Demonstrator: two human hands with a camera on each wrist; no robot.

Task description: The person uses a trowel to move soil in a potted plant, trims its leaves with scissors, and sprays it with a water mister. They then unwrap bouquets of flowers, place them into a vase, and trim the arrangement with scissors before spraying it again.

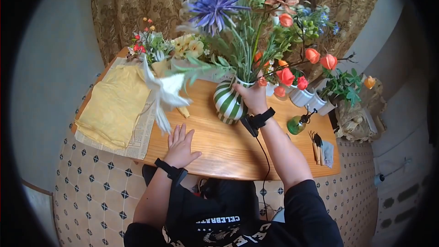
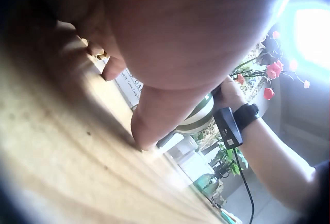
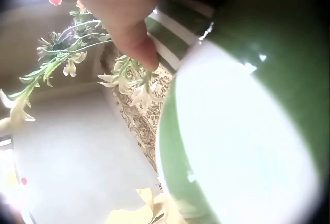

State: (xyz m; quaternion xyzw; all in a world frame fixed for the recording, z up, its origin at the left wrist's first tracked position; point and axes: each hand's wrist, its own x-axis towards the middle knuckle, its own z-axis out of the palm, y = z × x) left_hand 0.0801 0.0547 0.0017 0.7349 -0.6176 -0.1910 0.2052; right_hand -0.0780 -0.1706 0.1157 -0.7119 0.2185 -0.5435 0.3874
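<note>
A round vase (image 1: 228,102) with green and white stripes stands on the wooden table, full of tall artificial flowers: a purple bloom (image 1: 214,9), a white one (image 1: 164,87) and several orange-red ones (image 1: 285,77). The right hand (image 1: 252,97) grips the vase by its neck; in the right wrist view its thumb (image 3: 139,46) presses on the striped neck above the glossy body (image 3: 232,121). Palm down, the left hand (image 1: 181,147) rests on the table near the front edge with fingers spread, touching only the wood. The left wrist view shows that hand (image 2: 160,38) close up.
A folded yellow cloth (image 1: 112,105) lies on newspaper (image 1: 145,132) at the left. White pots (image 1: 302,97) with flowers stand at the back right, near a green spray bottle (image 1: 296,125) and small tools (image 1: 316,148). Brown paper (image 1: 359,119) lies at the far right.
</note>
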